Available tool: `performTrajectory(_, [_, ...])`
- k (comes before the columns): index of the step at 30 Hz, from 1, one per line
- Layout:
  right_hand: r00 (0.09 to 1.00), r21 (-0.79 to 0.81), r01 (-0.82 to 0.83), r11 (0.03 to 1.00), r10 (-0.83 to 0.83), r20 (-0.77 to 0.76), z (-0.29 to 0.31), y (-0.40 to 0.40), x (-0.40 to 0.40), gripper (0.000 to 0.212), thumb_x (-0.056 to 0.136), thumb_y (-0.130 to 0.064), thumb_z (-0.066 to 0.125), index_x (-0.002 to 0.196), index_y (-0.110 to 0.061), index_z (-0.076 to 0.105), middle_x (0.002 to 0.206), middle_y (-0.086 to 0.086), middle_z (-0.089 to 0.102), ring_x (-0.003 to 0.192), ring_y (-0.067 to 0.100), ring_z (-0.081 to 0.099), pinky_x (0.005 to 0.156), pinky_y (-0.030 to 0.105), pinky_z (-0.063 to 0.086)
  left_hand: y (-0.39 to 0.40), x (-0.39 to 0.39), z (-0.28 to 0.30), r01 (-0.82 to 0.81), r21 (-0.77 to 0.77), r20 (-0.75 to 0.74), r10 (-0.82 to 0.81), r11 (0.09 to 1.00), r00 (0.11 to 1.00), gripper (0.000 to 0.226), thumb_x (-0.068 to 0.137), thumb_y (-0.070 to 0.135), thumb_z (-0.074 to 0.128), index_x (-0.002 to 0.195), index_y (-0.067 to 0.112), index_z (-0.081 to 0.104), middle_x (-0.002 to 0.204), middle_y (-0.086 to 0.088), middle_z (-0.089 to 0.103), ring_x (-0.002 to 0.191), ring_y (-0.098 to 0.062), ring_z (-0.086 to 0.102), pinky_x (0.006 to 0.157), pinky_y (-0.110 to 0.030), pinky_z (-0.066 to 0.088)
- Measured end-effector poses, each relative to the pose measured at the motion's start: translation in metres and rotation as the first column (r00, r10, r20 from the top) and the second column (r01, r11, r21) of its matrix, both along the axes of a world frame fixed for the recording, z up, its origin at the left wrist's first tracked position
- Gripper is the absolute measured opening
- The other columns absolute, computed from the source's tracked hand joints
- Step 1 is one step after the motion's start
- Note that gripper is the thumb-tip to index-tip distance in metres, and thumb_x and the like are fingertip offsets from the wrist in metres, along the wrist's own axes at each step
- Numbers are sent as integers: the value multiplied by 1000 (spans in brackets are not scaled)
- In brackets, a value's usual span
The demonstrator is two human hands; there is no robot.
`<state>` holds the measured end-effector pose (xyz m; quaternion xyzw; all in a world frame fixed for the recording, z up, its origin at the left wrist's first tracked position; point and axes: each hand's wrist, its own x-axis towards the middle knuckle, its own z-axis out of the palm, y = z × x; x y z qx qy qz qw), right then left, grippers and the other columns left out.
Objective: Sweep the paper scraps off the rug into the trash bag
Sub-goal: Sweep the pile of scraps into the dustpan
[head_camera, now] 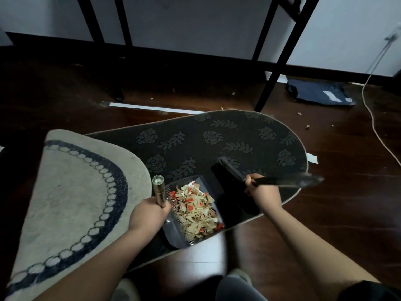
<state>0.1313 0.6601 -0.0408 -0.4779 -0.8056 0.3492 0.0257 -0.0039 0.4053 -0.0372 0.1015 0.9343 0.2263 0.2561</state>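
Dark charcoal oval rug [227, 137] patterned with grey roses and leaf sprigs, edged in a thin pale trim. Beige rounded mat [71, 192] ringed by a navy band of pale linked ovals. Translucent grey plastic dustpan [173, 227] with a gold metallic handle [159, 192], heaped with tan, white and red paper scraps [197, 209]. Black hand brush [232, 170]. Dark reddish-brown glossy wooden floor [336, 213]. Navy blue plastic bag [316, 93].

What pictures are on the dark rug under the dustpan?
The dark rug has grey roses and leafy sprigs repeated all over it, seen in the head view.
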Motion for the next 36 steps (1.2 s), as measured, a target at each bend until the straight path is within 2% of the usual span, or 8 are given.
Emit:
performTrajectory(4, [998, -110, -67, 992, 66, -9, -18, -20, 2, 20, 95, -28, 51, 85, -17, 65, 77, 5, 70, 75, 23, 68, 72, 35, 54, -2, -1, -3, -4, -18, -15, 3, 1000, 1000, 40, 94, 35, 49, 59, 17, 43, 62, -1, 46, 70, -24, 48, 63, -25, 33])
performTrajectory(6, [989, -95, -147, 985, 147, -13, -18, -27, 2, 20, 95, -23, 50, 88, -15, 67, 76, 7, 71, 75, 23, 69, 75, 38, 55, -3, -1, -4, -27, -7, -8, 27, 1000, 1000, 38, 93, 35, 51, 61, 15, 50, 62, 0, 49, 73, -28, 54, 64, -26, 34])
performTrajectory(10, [989, -93, -135, 986, 129, -70, -8, -28, 9, 33, 83, -46, 46, 80, -19, 66, 70, 2, 71, 73, 18, 69, 77, 39, 55, -5, 0, -2, -98, 111, 58, 91, 989, 994, 32, 92, 34, 58, 92, 3, 67, 93, -16, 70, 95, -34, 65, 74, -31, 45])
performTrajectory(12, [987, -78, -129, 989, 120, -108, 0, -28, 11, 33, 84, -46, 45, 81, -20, 66, 67, 1, 69, 67, 10, 68, 72, 32, 54, -5, 0, -3, -79, 113, 48, 74, 990, 996, 29, 92, 34, 58, 88, 6, 66, 92, -15, 70, 93, -33, 65, 70, -30, 42])
performTrajectory(15, [980, -51, -145, 988, 136, -145, 13, -29, 11, 20, 97, -23, 49, 86, -21, 66, 64, -4, 66, 53, -4, 60, 56, 15, 44, -4, 0, 0, -56, 93, 13, 55, 994, 998, 35, 92, 33, 55, 63, 13, 52, 68, -4, 61, 74, -31, 59, 60, -28, 35])
performTrajectory(18, [978, 2, -135, 991, 134, -158, 23, -24, 10, 20, 98, -24, 49, 88, -21, 67, 66, -3, 67, 54, -1, 61, 60, 22, 48, -2, 2, 8, -63, 88, 0, 64, 994, 998, 38, 90, 33, 54, 58, 14, 52, 60, 0, 53, 64, -25, 53, 57, -28, 34])
performTrajectory(23, [980, 81, -134, 988, 144, -137, 50, -23, 5, 23, 98, -32, 47, 95, -21, 68, 80, -1, 71, 78, 18, 67, 77, 38, 54, 3, 1, 28, -118, 165, 32, 114, 979, 993, 33, 89, 34, 55, 62, 14, 55, 67, -4, 59, 73, -28, 58, 61, -29, 38])
performTrajectory(36, [947, 98, -97, 990, 122, -298, 144, -28, -2, 19, 97, -30, 49, 90, -30, 66, 71, -4, 72, 68, 5, 67, 67, 28, 54, -2, -1, 81, -146, 189, -33, 155, 971, 987, 33, 89, 38, 52, 65, 16, 57, 68, -3, 61, 70, -26, 59, 57, -28, 36])
